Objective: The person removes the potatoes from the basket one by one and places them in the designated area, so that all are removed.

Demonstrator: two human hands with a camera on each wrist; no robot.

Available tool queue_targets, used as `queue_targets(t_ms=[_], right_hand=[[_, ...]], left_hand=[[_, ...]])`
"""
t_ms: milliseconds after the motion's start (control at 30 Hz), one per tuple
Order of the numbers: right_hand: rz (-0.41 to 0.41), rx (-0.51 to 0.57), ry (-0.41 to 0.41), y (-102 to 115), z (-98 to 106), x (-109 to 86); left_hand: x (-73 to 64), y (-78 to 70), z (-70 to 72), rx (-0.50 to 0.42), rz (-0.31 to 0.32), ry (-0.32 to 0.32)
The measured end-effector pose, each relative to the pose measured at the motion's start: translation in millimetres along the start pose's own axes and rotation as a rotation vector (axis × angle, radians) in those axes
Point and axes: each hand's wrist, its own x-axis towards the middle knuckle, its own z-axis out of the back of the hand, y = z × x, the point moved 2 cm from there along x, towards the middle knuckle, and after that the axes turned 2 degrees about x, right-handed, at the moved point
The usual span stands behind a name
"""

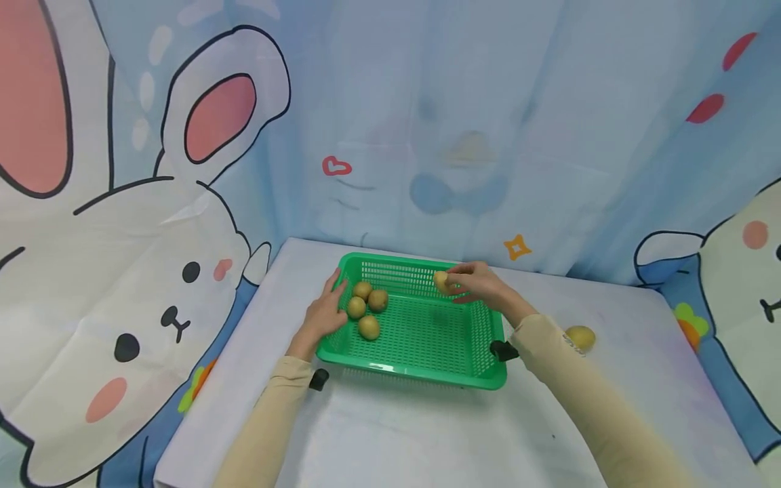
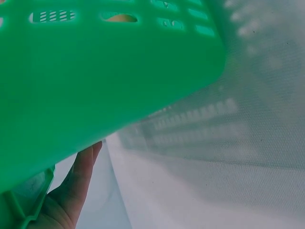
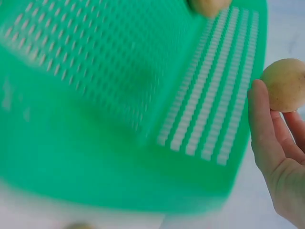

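While the left hand [image 1: 321, 313] rests on the basket [image 1: 427, 332], the right hand [image 1: 478, 283] pinches a potato [image 1: 442, 282] with its thumb and fingers. Far away from the person is 12 o'clock. The left hand is at the basket's 9 o'clock end, and its fingers look straight, just touching the rim. The held potato is up near the far wall, at about 1 o'clock from the basket's middle. How high it is over the bottom, I cannot tell.

The big thing is which way the four potatoes [image 1: 369, 328] lie. They sit in the basket, between 8 and 9 o'clock from the held one, with bare green bottom in between. The left hand is just beside them; the right hand is well apart. The basket's long way runs from 9 to 3. The held potato looks round, so I see no long way on it.

A loose potato [image 1: 580, 337] lies on the table [image 1: 396, 427], at 3 o'clock from the basket. The right hand is the nearer one.
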Motion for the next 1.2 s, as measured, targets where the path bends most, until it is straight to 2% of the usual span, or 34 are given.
queue_targets(t_ms=[167,300,467,633,800,933,1067,1200], right_hand=[[-0.019,0.028,-0.062,-7,40,-15.9],[-0.026,0.02,-0.113,-19,69,-29.6],[-0.043,0.02,-0.189,-41,100,-45.4],[-0.095,0.014,-0.274,-69,131,-63.2],[-0.178,0.036,-0.374,-104,165,-86.0],[-0.284,0.094,-0.448,-131,185,-104.2],[-0.399,0.182,-0.509,-155,198,-119.9],[-0.454,0.222,-0.557,-174,204,-130.9]], left_hand=[[-2.2,-1.6,2.3,-0.003,0.001,-0.008],[-2.1,-0.4,2.7,0.002,0.01,0.013],[-0.8,1.5,5.6,0.003,0.015,0.008],[0.3,0.4,7.6,-0.016,0.008,-0.003],[0.0,-1.2,5.4,-0.015,0.002,0.005],[-1.1,-3.0,3.5,-0.012,0.011,0.007],[-3.1,-6.4,2.6,-0.009,0.011,0.007],[-5.0,-10.5,1.8,-0.005,0.005,0.006]])
